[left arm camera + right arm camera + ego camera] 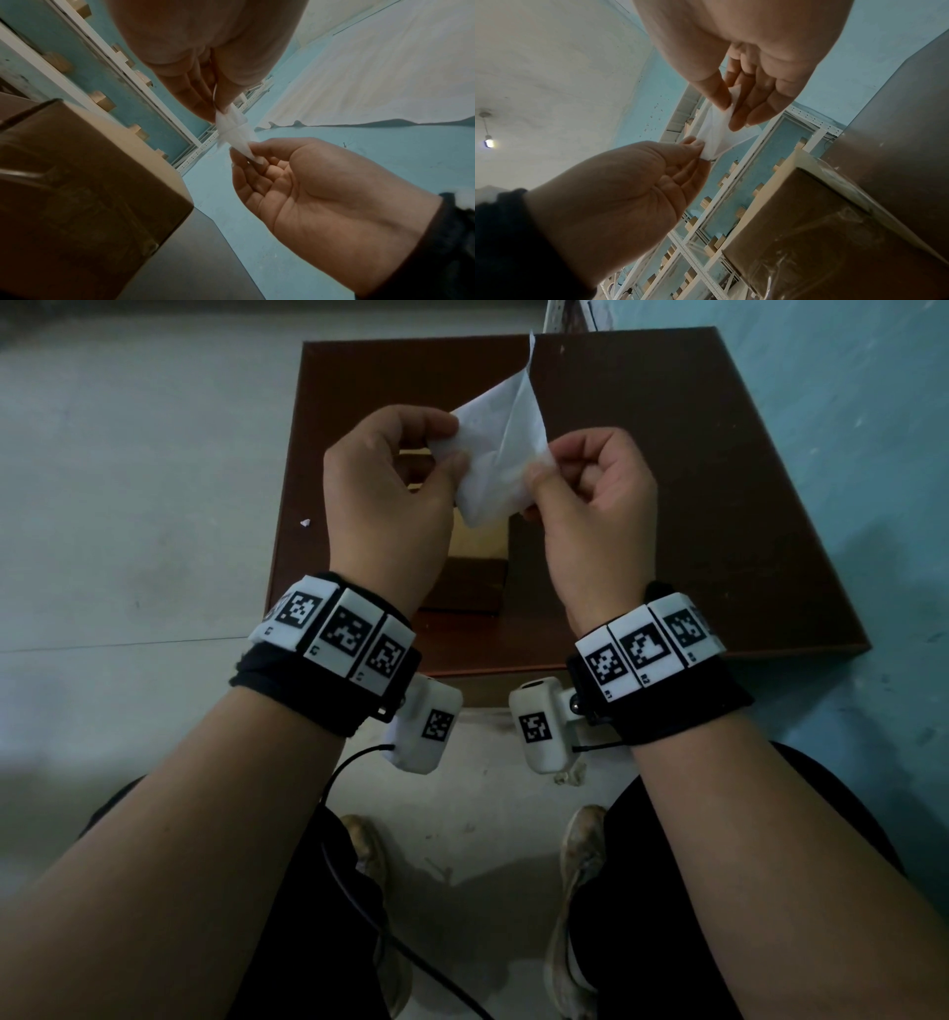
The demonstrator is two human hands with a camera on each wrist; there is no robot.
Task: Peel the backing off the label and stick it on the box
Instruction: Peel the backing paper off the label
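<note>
Both hands hold a white label [488,459] in the air above a brown cardboard box [477,557] on the table. My left hand [452,444] pinches the opaque white sheet at its left edge. My right hand [539,464] pinches a thinner, translucent layer [529,387] that stands away from the sheet and rises to a point. From the left wrist, the left hand's fingertips [218,109] and my right hand [246,154] grip the two layers [231,130]. From the right wrist, the box [834,233], wrapped in clear tape, sits low at the right. The hands hide most of the box top in the head view.
The dark brown table [667,505] stands against a blue wall on the right. A scrap of white paper [305,523] lies on the pale floor to its left. A black cable [349,865] runs across my lap. White shelving [731,203] with small boxes stands beyond.
</note>
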